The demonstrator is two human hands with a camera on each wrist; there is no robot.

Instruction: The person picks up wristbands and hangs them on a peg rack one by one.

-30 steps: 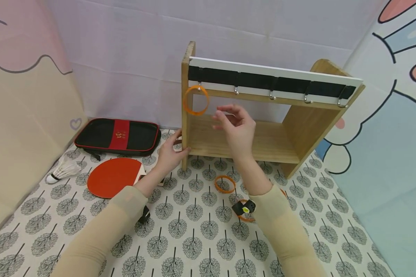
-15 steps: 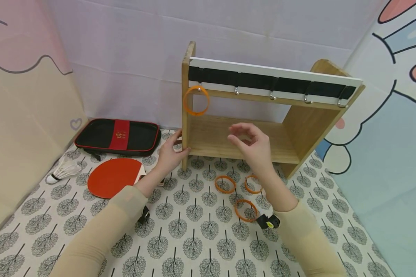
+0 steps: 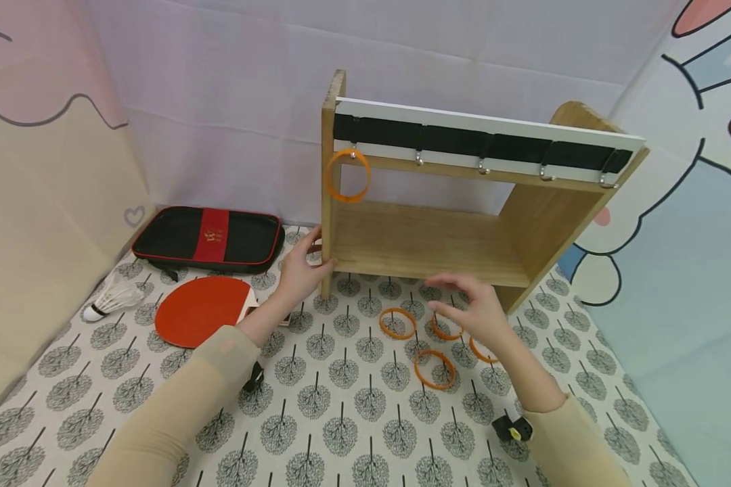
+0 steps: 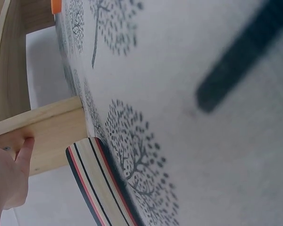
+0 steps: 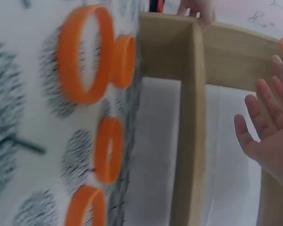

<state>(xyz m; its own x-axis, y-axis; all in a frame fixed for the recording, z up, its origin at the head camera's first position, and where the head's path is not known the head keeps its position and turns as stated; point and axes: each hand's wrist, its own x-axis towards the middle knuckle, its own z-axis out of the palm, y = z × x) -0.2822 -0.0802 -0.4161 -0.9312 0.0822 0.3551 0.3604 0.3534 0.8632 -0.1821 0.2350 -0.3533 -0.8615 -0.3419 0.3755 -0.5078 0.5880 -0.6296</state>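
The left hand grips the left side panel of a wooden shelf rack near its lower end. In the left wrist view its thumb or a finger presses against the wood. Over the cloth, in front of the lower shelf, the right hand holds nothing; its fingers are spread and relaxed, clearly so in the right wrist view. Below it lie several orange rings, one partly hidden by the hand. Another orange ring hangs from the leftmost metal hook on the rack's white-and-black rail.
Bare metal hooks line the rest of the rail. Left of the rack are a black case with a red band, a red table tennis bat and a shuttlecock. Tree-patterned cloth covers the table; curtains stand behind and at both sides.
The right hand has come down and to the right from near the hanging ring to just above the rings on the cloth. The left hand stays on the rack's side panel.
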